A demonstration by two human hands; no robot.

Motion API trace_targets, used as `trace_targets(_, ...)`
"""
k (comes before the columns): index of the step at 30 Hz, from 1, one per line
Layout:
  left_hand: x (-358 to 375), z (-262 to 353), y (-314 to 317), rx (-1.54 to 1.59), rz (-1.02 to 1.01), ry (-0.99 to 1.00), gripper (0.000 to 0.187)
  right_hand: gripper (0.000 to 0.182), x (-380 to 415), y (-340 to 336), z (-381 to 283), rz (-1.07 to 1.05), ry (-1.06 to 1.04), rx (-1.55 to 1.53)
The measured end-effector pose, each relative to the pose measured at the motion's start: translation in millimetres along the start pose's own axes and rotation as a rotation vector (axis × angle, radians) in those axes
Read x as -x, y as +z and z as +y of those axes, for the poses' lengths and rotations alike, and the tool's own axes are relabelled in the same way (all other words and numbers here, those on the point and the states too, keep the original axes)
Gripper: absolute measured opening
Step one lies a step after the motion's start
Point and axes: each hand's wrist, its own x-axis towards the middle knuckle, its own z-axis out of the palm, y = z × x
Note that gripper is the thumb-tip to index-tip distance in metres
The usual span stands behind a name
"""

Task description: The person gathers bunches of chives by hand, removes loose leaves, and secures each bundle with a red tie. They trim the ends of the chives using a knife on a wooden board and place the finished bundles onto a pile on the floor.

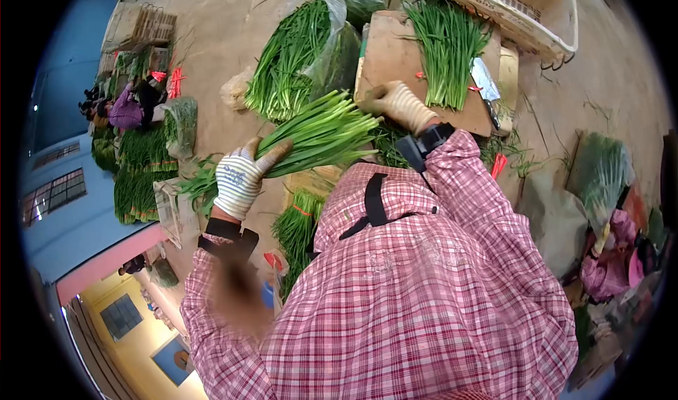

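My left hand (240, 177), in a striped work glove with brown fingertips, is wrapped round a bunch of green chives (311, 137). Their pale cut ends point right, toward my other hand, and the leafy tips hang out on the left. My right hand (401, 105), gloved the same way, is curled closed just beyond those ends; whatever its fingers hold is hidden. Near it, a brown board (381, 46) bears a second pile of chives (448, 46). A cleaver (485, 80) with a black handle lies at the board's right side.
More chives (289, 61) stand in a clear plastic bag left of the board. A cream plastic crate (522, 11) sits behind it. Tied chives (296, 220) are by my left side. Further left are rows of bundles (145, 188) and a person in purple (127, 109).
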Motion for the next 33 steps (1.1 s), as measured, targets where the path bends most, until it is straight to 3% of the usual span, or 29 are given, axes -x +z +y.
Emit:
trace_targets(3, -2.8, 3.4, 1.5, -0.011, -0.016, 0.035, 0.058, 0.028, 6.0, -31.8, 43.0, 0.265, 0.229, 0.165)
trace_targets(4, -7.7, 3.7, 3.8, -0.003, 0.006, 0.053, 0.058, 0.032, 12.2, -36.1, 45.4, 0.227, 0.285, -0.078)
trace_targets(8, -20.4, 10.2, 5.5, 0.023, 0.049, 0.113, 0.058, 0.044, 34.3, -20.8, 11.1, -0.129, -0.087, -0.236)
trace_targets(10, -26.1, 13.5, 4.5, 0.016, 0.053, 0.137, 0.058, 0.039, 41.3, -26.6, 8.6, -0.157, -0.007, -0.225)
trace_targets(12, -28.3, 13.4, 4.1, 0.033, 0.084, 0.164, 0.058, 0.033, 41.4, -45.7, 25.7, -0.002, 0.016, 0.009)
trace_targets(13, -26.9, 12.6, 5.8, 0.021, 0.080, 0.157, 0.057, 0.028, 36.5, -49.0, 64.4, 0.212, 0.122, -0.199)
trace_targets(14, -24.3, 11.4, 7.5, 0.009, 0.075, 0.152, 0.057, 0.032, 41.7, -56.9, 73.2, 0.294, 0.189, -0.214)
trace_targets(16, -25.7, 8.2, 9.8, 0.006, 0.102, 0.167, 0.056, 0.038, 50.5, -49.5, 54.3, 0.202, 0.075, -0.436)
trace_targets(18, -25.8, 10.5, 9.7, 0.011, 0.081, 0.144, 0.057, 0.043, 55.0, -31.2, 14.4, -0.032, -0.014, -0.311)
trace_targets(20, -30.9, 10.3, 6.8, -0.007, 0.100, 0.172, 0.057, 0.041, 45.7, -19.8, 14.5, -0.192, 0.015, -0.202)
trace_targets(22, -33.8, 9.6, 3.5, 0.013, 0.101, 0.216, 0.053, 0.035, 49.9, -29.9, 6.0, -0.116, 0.122, -0.155)
trace_targets(24, -29.7, 7.4, 7.9, 0.011, 0.102, 0.207, 0.054, 0.030, 50.2, -43.6, 39.6, 0.165, 0.279, -0.332)
trace_targets(26, -30.8, 6.6, 10.2, 0.013, 0.110, 0.205, 0.054, 0.028, 45.8, -38.3, 46.4, 0.136, 0.221, -0.412)
trace_targets(28, -34.3, 9.4, 9.8, 0.012, 0.108, 0.212, 0.054, 0.027, 46.4, -19.6, 30.1, -0.130, -0.158, -0.178)
trace_targets(29, -36.7, 9.5, 8.9, 0.013, 0.105, 0.217, 0.054, 0.027, 53.5, -19.0, 0.0, -0.161, 0.075, -0.227)
trace_targets(33, -34.8, 7.0, 11.0, 0.018, 0.071, 0.203, 0.055, 0.033, 50.8, -19.0, 18.2, -0.018, 0.120, -0.185)
